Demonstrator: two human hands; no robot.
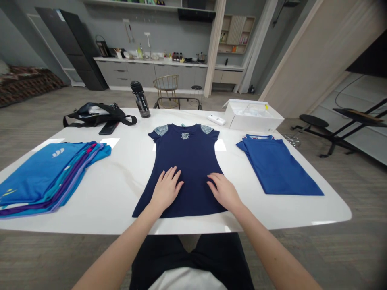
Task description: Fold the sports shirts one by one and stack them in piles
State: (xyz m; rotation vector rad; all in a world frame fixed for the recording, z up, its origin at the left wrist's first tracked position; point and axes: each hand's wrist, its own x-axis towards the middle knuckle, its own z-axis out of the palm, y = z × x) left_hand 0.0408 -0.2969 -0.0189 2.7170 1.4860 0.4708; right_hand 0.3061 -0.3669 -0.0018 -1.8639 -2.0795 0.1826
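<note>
A navy T-shirt (pixel 190 161) lies spread flat in front of me, its neckline pointing away and its hem close to the table's near edge. Patterned pale patches mark both shoulders, and a small light print sits below the collar. My left hand (pixel 167 187) rests palm down on the shirt's lower left part, fingers stretched out. On the lower right part lies my right hand (pixel 223 190), also flat with fingers extended. Neither hand grips the cloth. To the right is a folded blue shirt (pixel 278 167); on the left is a stack of folded shirts (pixel 51 173) in blue, teal and purple.
The white table (pixel 127 193) has a glossy top. Along its far side stand a black bag (pixel 98 114), a phone (pixel 109 127), a dark water bottle (pixel 140 100), a small white device (pixel 216 119) and an open white box (pixel 252 116). Chairs stand beyond.
</note>
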